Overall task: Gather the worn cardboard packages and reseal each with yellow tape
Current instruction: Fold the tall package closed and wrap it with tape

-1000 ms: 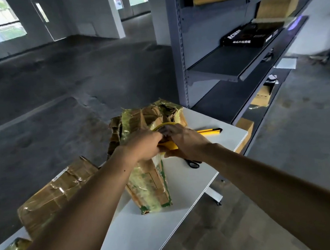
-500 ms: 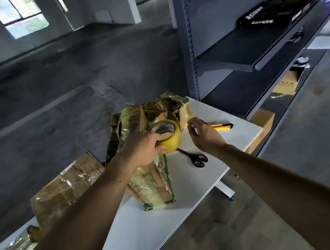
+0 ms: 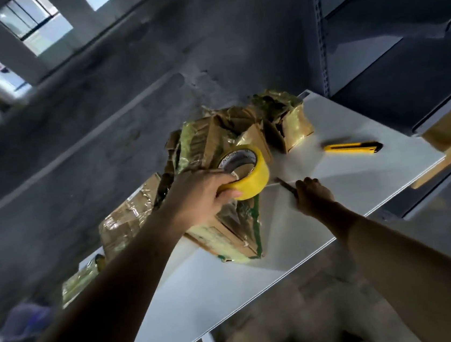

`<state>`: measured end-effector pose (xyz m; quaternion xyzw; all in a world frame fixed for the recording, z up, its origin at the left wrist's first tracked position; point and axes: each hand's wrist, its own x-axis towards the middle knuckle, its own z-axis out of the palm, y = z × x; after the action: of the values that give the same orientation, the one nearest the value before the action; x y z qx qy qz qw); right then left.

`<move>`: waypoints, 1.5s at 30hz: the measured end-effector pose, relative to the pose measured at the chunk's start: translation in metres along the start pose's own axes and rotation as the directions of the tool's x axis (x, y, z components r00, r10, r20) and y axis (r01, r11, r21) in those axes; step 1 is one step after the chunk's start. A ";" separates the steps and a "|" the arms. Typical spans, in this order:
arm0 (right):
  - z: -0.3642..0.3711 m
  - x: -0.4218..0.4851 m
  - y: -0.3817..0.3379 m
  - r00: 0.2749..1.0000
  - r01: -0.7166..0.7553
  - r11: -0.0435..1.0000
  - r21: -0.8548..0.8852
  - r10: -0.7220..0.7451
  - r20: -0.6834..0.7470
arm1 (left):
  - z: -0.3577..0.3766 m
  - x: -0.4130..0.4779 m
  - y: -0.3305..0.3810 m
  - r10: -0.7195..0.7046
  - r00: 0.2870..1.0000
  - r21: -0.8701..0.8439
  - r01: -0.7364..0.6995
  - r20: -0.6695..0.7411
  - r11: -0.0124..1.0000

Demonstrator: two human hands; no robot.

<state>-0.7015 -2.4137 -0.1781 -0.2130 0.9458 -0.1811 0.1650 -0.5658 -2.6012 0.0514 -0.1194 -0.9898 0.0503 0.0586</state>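
Left hand [image 3: 204, 193] grips yellow tape roll [image 3: 245, 172] atop worn package [image 3: 224, 221]; right hand [image 3: 313, 197] closed on scissors [image 3: 286, 185].

The tape roll [image 3: 243, 173] bears dark print on its inner core, too blurred to read.

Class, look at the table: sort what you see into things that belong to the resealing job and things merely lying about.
Job in hand:
- yellow tape roll, held by left hand
- worn cardboard packages
- scissors under right hand

Lying about:
- yellow utility knife
- grey shelving
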 end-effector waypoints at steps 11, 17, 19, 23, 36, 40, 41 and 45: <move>0.021 0.008 0.006 0.988 -0.147 0.989 0.018 0.146 0.058 | 0.001 0.000 -0.001 0.002 1.000 -0.029 -0.001 0.028 1.000; 0.004 -0.012 0.002 0.892 -0.344 0.866 0.363 0.180 0.415 | 0.000 -0.001 0.001 -0.046 0.999 -0.060 0.047 0.023 0.997; 0.002 -0.028 -0.002 0.919 -0.285 0.818 0.499 0.085 0.385 | -0.003 -0.004 0.003 -0.057 0.998 -0.100 0.057 -0.002 0.993; -0.010 -0.071 -0.017 0.954 -0.125 0.755 0.644 -0.088 0.288 | -0.006 -0.006 0.002 -0.095 0.994 -0.167 0.102 0.045 0.981; -0.013 -0.122 -0.038 0.976 0.095 0.744 0.662 -0.201 0.086 | -0.014 -0.006 0.005 -0.175 0.977 -0.248 0.201 0.125 0.948; -0.010 -0.114 -0.051 0.962 0.203 0.737 0.645 -0.272 0.008 | -0.018 -0.005 0.007 -0.185 0.970 -0.270 0.222 0.156 0.937; -0.010 -0.111 -0.053 0.956 0.226 0.737 0.636 -0.292 -0.002 | -0.018 -0.006 0.008 -0.183 0.971 -0.272 0.220 0.156 0.937; -0.017 -0.106 -0.063 0.931 0.288 0.694 0.660 -0.364 -0.024 | -0.018 -0.005 0.008 -0.204 0.959 -0.299 0.256 0.195 0.919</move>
<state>-0.5962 -2.4132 -0.1118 -0.3158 0.7592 -0.5138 0.2449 -0.5566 -2.5928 0.0680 -0.0055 -0.9934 -0.1092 -0.0356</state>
